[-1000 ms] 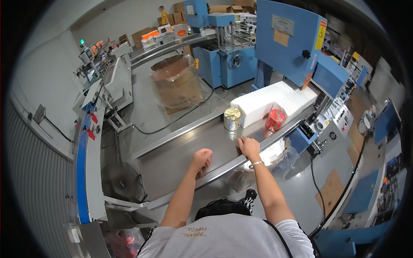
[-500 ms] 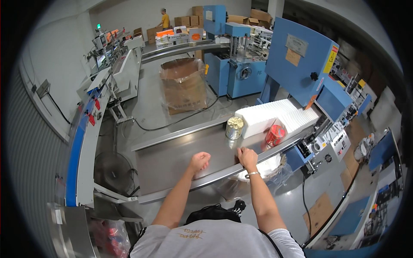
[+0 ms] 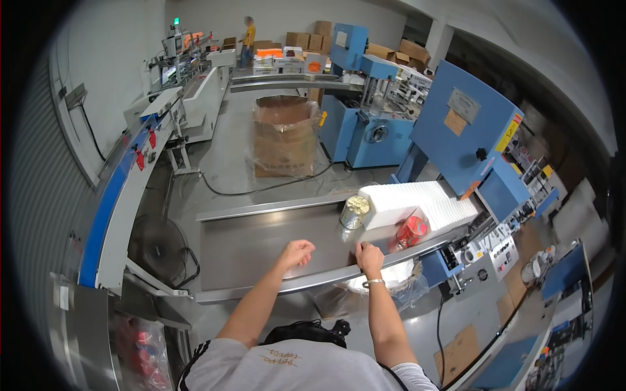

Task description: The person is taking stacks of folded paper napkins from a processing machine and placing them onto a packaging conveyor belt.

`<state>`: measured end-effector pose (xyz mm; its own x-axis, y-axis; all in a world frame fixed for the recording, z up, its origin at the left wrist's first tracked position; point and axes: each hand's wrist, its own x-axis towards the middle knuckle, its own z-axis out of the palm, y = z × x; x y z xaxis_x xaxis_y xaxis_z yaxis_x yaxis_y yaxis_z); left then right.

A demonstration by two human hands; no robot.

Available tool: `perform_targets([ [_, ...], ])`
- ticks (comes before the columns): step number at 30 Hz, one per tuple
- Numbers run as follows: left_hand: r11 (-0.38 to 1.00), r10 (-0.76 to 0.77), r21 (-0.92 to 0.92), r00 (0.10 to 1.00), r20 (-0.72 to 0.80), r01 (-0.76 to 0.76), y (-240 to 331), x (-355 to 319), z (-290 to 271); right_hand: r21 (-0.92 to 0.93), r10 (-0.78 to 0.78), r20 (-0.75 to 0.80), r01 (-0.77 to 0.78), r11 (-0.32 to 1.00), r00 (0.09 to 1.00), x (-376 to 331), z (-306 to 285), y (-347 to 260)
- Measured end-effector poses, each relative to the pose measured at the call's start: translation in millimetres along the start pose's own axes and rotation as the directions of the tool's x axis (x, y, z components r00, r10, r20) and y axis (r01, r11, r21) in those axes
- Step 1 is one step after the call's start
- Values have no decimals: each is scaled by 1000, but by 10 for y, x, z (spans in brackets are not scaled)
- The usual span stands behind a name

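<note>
Over the metal trough (image 3: 244,244), my left hand (image 3: 297,254) is held with its fingers curled, and nothing shows in it. My right hand (image 3: 370,258) is closed near the trough's front rail, its fingertips over the metal surface. Whether it pinches something small, I cannot make out. Beyond the right hand a shiny gold-and-silver cylindrical pack (image 3: 354,213) stands upright. To that hand's right is a red cylindrical pack (image 3: 411,232). Both sit against a long row of white folded paper stacks (image 3: 398,203), which reaches toward the blue machine.
A tall blue machine (image 3: 466,120) stands at the right end of the trough. Behind the trough is a large plastic-lined carton (image 3: 285,146). White material in a plastic bag (image 3: 385,280) lies below the front rail. A blue-edged conveyor (image 3: 114,208) runs along the left. Another person (image 3: 248,40) stands far back.
The view has shifted and tilted slightly, so the background sits lower. Both hands keep nearly the same place over the trough, and the two packs have not visibly moved.
</note>
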<state>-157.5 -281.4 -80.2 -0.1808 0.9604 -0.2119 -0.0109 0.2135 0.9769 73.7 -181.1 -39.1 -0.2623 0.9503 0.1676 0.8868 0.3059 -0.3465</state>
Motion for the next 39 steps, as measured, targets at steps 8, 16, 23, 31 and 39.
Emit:
perform_targets([
  [8, 1000, 2, -16, 1000, 18, -1, -34, 4, -2, -38, -18, -1, 18, 999, 1000, 9, 28, 21],
  [16, 999, 27, -41, 996, 84, -24, -69, 38, -36, -59, -5, 13, 6, 998, 1000, 30, 49, 31],
  [23, 1000, -7, 4, 1000, 19, 7, -23, 25, -19, -44, 3, 24, -2, 999, 1000, 2, -20, -18],
  [31, 1000, 14, -23, 1000, 25, -13, -79, 37, 5, -54, -2, 11, 3, 999, 1000, 17, 4, 20],
  [39, 1000, 9, -14, 999, 33, -9, -66, 29, 3, -14, -4, -4, 4, 1000, 1000, 10, 23, 31],
])
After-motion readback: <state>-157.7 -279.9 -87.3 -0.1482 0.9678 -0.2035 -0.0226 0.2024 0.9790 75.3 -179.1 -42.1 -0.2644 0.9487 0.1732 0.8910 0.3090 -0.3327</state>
